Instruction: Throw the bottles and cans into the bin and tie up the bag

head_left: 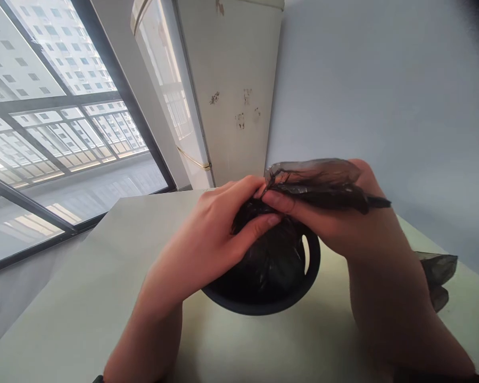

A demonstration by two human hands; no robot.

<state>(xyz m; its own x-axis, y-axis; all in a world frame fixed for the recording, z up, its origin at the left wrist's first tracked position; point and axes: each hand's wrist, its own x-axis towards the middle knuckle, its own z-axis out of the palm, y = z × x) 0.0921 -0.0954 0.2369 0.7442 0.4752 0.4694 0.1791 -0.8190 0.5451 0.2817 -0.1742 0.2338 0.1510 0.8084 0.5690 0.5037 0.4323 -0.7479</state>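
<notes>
A thin black plastic bag [271, 260] fills a round dark bin [259, 307] that stands on the pale table. The bag's upper part is gathered above the bin. My left hand [223, 229] reaches over the left side, its thumb and fingers closed around the gathered plastic. From the other side my right hand [331, 223] pinches the same gathered neck. The loose see-through top of the bag is draped over the right hand's back and fingers. A slot-shaped handle hole shows in the bin's right rim.
Another piece of dark plastic [439, 271] lies on the table [104, 298] beyond my right forearm. Behind the table stand a white refrigerator [235, 69] with worn spots and a pale wall [375, 90]. Glazed doors [56, 122] are at the left.
</notes>
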